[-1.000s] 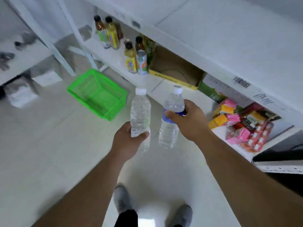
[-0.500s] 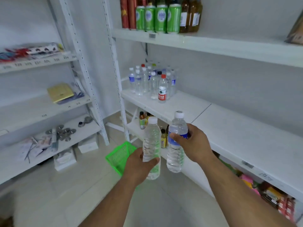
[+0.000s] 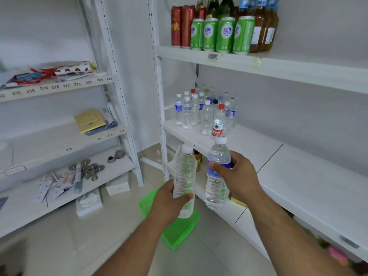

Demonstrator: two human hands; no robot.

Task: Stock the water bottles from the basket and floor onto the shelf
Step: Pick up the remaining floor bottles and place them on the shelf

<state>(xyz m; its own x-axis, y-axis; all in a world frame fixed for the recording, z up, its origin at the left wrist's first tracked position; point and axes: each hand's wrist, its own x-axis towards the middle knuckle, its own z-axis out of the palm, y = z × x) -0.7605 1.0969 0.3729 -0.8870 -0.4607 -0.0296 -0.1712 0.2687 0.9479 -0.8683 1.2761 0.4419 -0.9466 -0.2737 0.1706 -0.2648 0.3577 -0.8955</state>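
Note:
My left hand (image 3: 169,204) grips a clear unlabelled water bottle (image 3: 184,172) upright by its lower half. My right hand (image 3: 237,176) grips a blue-labelled water bottle (image 3: 217,188) upright around its middle. Both bottles are held side by side in front of the white middle shelf (image 3: 258,156). At the shelf's left end stand several water bottles (image 3: 205,114), one with a red cap and red label (image 3: 218,124) at the front. The green basket (image 3: 179,230) lies on the floor below my hands, mostly hidden by my left hand and arm.
The upper shelf (image 3: 278,66) carries green cans (image 3: 223,33), red cans and brown bottles. A second rack (image 3: 59,140) on the left holds packets, a yellow pad and small metal parts. White boxes (image 3: 117,186) sit on the floor under it. Coloured cartons show at the lower right.
My view has risen from the floor and bottom shelf to the middle and upper shelves. Both hands keep their bottles and have come a little closer to the middle shelf.

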